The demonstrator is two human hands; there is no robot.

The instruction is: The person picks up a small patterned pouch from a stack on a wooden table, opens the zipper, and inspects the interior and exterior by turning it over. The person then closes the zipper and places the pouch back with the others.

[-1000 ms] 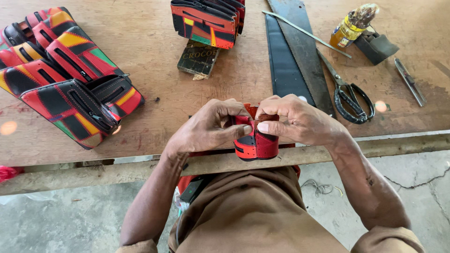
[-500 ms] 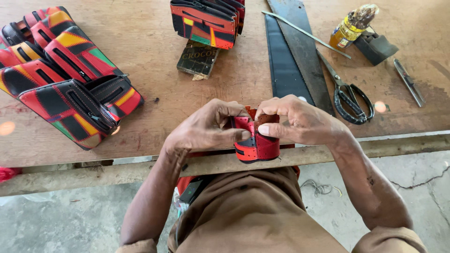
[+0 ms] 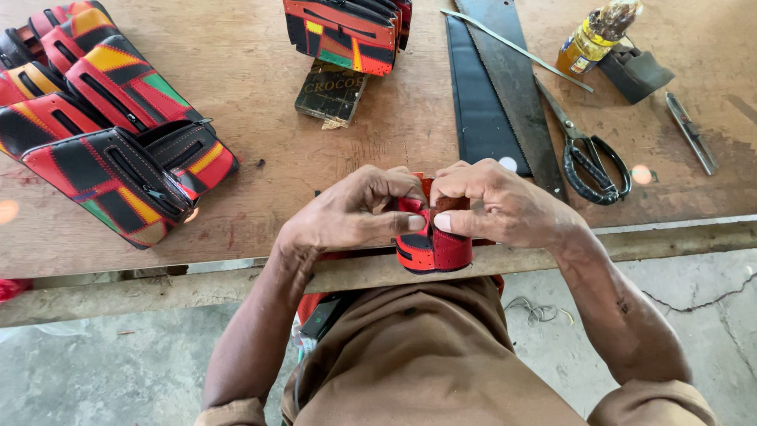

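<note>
Compared with the earlier frames, both hands have barely shifted: the red piece (image 3: 432,244) sits slightly lower against the thumbs, and everything on the bench lies as before. Left hand (image 3: 355,213) and right hand (image 3: 497,207) meet at the bench edge (image 3: 197,280), each pinched closed on the red piece, thumb tips nearly touching across its front. The piece, red with a black band, curls into a loop; its long axis runs roughly upright, from the fingers down toward the lap. It lies directly between the two grips, about equally near each, just over the near edge of the bench. Well apart to the left lie patterned pouches (image 3: 118,170); more pouches (image 3: 347,31) stand at the far side. Scissors (image 3: 587,154), a saw (image 3: 512,87) and a bottle (image 3: 587,43) lie to the right.
</note>
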